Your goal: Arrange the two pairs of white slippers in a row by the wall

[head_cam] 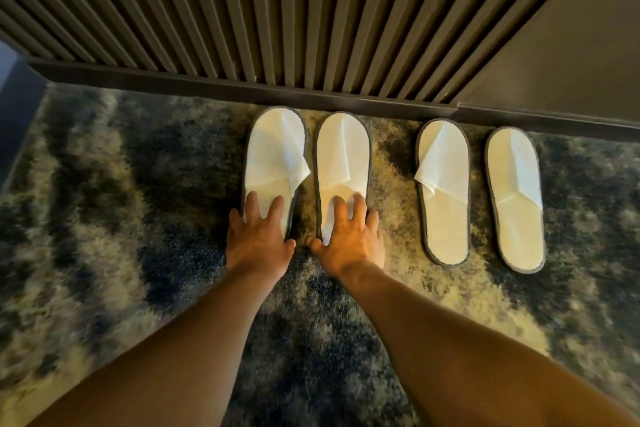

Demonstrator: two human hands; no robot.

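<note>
Several white slippers with grey edging lie on the carpet, toes toward the wall. The left pair is made of one slipper (pixel 273 156) and its mate (pixel 343 159), side by side. My left hand (pixel 258 239) rests flat on the heel of the first, fingers spread. My right hand (pixel 348 239) rests flat on the heel of the second, fingers spread too. The right pair, slipper (pixel 445 204) and slipper (pixel 519 218), lies untouched, set a little further from the wall. Both heels under my hands are hidden.
A dark slatted wall panel (pixel 277 10) with a dark skirting board (pixel 207 83) runs along the far side. A plain dark panel (pixel 571 45) stands at the right. The floor is a mottled blue and beige carpet (pixel 121 201).
</note>
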